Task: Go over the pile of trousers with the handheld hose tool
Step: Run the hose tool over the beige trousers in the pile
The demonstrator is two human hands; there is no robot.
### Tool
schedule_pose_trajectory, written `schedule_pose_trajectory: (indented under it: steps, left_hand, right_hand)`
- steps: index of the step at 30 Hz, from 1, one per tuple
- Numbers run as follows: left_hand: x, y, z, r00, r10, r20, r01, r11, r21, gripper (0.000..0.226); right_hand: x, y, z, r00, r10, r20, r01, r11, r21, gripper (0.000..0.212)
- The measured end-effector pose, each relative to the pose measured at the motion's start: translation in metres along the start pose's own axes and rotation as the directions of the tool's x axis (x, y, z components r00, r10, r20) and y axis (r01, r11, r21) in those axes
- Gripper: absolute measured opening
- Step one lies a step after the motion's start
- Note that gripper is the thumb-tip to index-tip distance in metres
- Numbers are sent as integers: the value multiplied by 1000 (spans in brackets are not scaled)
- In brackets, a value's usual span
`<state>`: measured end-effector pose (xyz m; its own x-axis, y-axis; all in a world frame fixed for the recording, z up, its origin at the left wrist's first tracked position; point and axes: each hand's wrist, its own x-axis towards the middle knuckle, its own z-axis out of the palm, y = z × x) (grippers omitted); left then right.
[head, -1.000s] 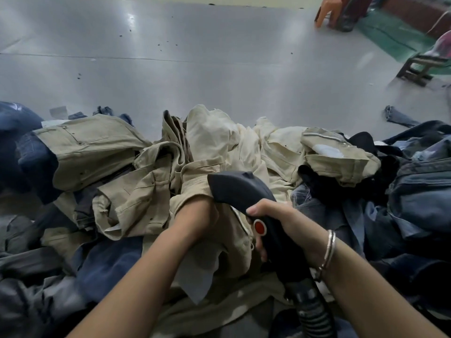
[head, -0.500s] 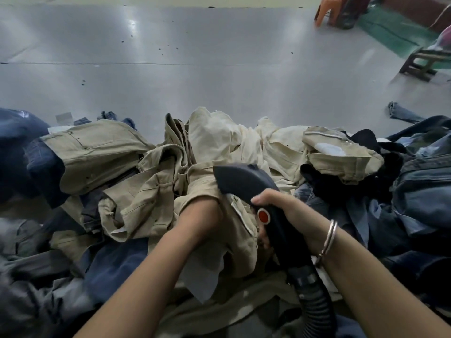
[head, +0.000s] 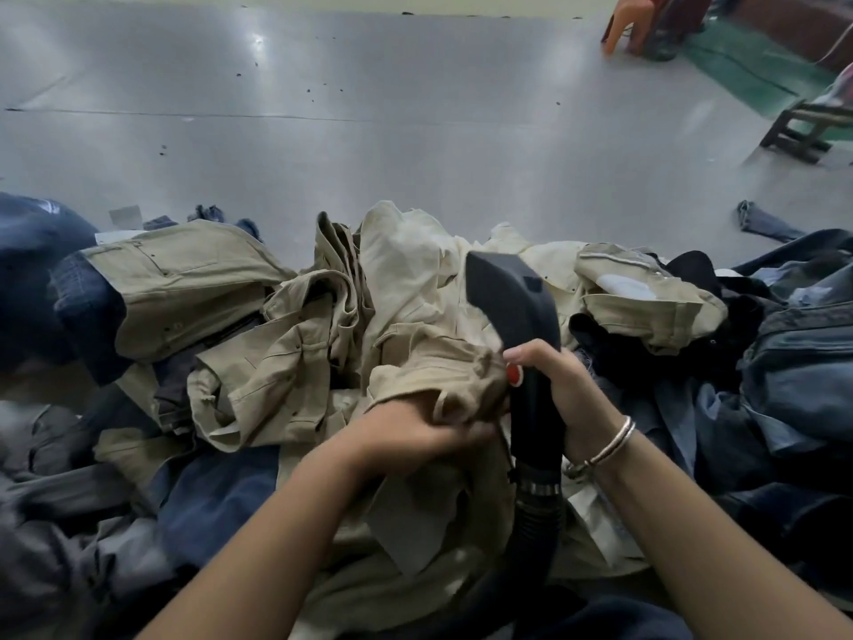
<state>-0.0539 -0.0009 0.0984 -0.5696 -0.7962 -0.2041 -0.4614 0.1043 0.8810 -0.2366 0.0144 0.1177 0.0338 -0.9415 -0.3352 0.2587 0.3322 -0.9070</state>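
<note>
A heap of khaki trousers [head: 258, 311] fills the middle, with dark denim around it. My right hand [head: 561, 385] grips the handle of the black hose tool [head: 512, 293], thumb beside its red button [head: 514, 374]. The tool's head stands upright above the khaki cloth, and its ribbed hose [head: 537, 515] runs down toward me. My left hand [head: 415, 431] grips a bunched khaki waistband [head: 443, 367] just left of the handle; cloth covers part of its fingers.
Blue jeans [head: 803, 362] are piled at the right and dark denim [head: 37, 270] at the left. Beyond the heap lies a bare grey floor [head: 369, 131]. An orange plastic chair [head: 630, 20] and a low wooden stool [head: 803, 131] stand at the far right.
My right hand has raised the tool and tipped its head upright, away from the cloth. My left hand has come out from under the khaki waistband and now grips it from below.
</note>
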Motion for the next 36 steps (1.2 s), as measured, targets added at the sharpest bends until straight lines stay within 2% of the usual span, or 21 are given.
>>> schedule_pose_trajectory:
  steps: [1,2,3,4,5,7,9,10,11,13,15,17,18,19,20,22,25,29,33,35,36]
  left_hand:
    - [-4,5,-3,996,-89,10,87,933,-350,41]
    - [-4,5,-6,987,-150,51,147,744,-652,52]
    - [-2,4,-9,983,-163,86,159,513,-844,70]
    - [0,5,-11,985,-148,92,137,328,-935,84]
    - [3,8,-12,985,-160,66,98,199,-975,89]
    - [8,12,-11,955,-296,24,28,11,-1000,80]
    - [12,15,-11,925,-378,30,-15,-114,-993,59]
    - [12,15,-14,931,-365,-6,-60,-138,-989,50]
    - [10,15,-18,945,-322,-62,-111,-136,-985,44]
    - [4,16,-25,967,-207,-149,-164,-59,-985,41]
    - [1,15,-25,970,-220,-104,-65,178,-982,40]
    - [2,11,-20,927,-354,-127,58,468,-882,27]
    - [1,11,-19,923,-348,-164,68,567,-821,24]
    - [2,9,-18,931,-309,-194,38,611,-791,27]
    - [2,6,-19,943,-268,-198,3,601,-799,29]
    - [-2,4,-23,972,-182,-147,-28,534,-845,29]
    - [-2,2,-20,994,-93,-51,9,550,-835,32]
    - [-3,4,-18,994,-96,-52,6,527,-850,29]
    - [-7,-2,-31,980,-165,-109,-27,436,-899,28]
    - [-14,-2,-35,990,-110,-85,-44,329,-943,31]
    - [-17,-1,-34,997,-30,-65,-55,260,-964,35]
  right_hand:
    - [0,-3,-3,1000,-21,-13,22,999,40,23]
    - [-1,-6,-6,999,-46,-12,46,997,69,23]
    - [-3,-8,-9,998,-67,2,67,994,88,21]
    - [-5,-8,-11,996,-89,25,87,992,93,20]
    - [-6,-7,-13,992,-114,48,110,990,83,18]
    - [-9,-3,-12,983,-160,90,157,987,41,17]
    - [-11,1,-10,973,-179,144,181,984,1,13]
    - [-11,1,-9,971,-177,159,182,983,-14,11]
    - [-10,1,-9,974,-166,156,171,985,-21,12]
    - [-6,1,-10,990,-104,90,105,994,-13,13]
    - [-3,1,-15,1000,10,8,-10,1000,22,13]
    - [-2,1,-19,995,85,-46,-83,996,44,19]
    - [-1,1,-22,994,91,-57,-89,995,44,32]
    - [0,1,-25,994,90,-55,-88,995,42,42]
    - [-1,1,-25,995,91,-40,-89,995,42,45]
    - [-4,2,-23,996,82,41,-84,996,40,29]
    - [-8,3,-11,990,57,129,-56,998,-9,11]
    - [-7,5,8,998,35,52,-29,995,-100,12]
    - [-1,-3,1,997,-1,-74,7,997,76,10]
    - [-1,-7,-4,997,-20,-69,32,983,179,15]
    - [-2,-7,-5,998,-38,-41,46,977,207,17]
